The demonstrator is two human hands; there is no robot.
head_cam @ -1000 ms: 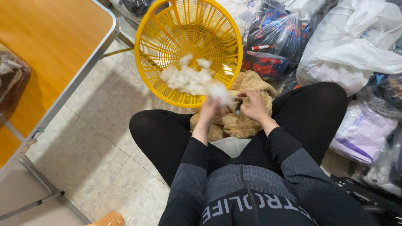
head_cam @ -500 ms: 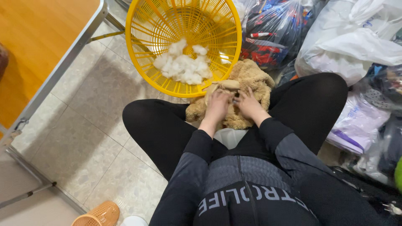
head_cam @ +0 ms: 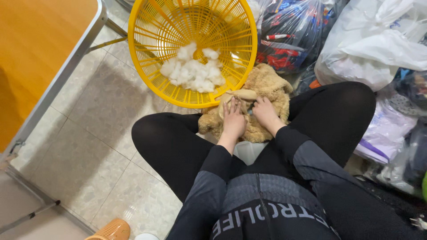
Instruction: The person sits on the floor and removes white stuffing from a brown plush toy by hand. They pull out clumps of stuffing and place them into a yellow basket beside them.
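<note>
The person sat with knees apart, and a tan plush toy [head_cam: 262, 95] lay between the legs, just near of a yellow basket [head_cam: 151, 26] that tilted toward them on the tiled floor [head_cam: 89, 133]. A heap of white stuffing [head_cam: 193, 71] rested in the basket's lower part.

The left hand [head_cam: 233, 120] lay flat on the toy, fingers stretched out and slightly spread, pressing the fabric down rather than gripping it. The right hand [head_cam: 265, 113] sat just beside it, touching the toy too, with its fingers curled in at a spot between the hands; whether they pinched fabric, stuffing or something small could not be told.

Judging from the fluff already in the basket and the hands working at the toy's body, the step in hand seemed to be emptying the toy of its filling, with the right hand digging in while the left steadied. A next pull would call for a firm pinch on a tuft and a short lift far and left over the basket rim.

An orange tabletop [head_cam: 40, 58] stood far left, and full plastic bags [head_cam: 373, 40] crowded the right.
</note>
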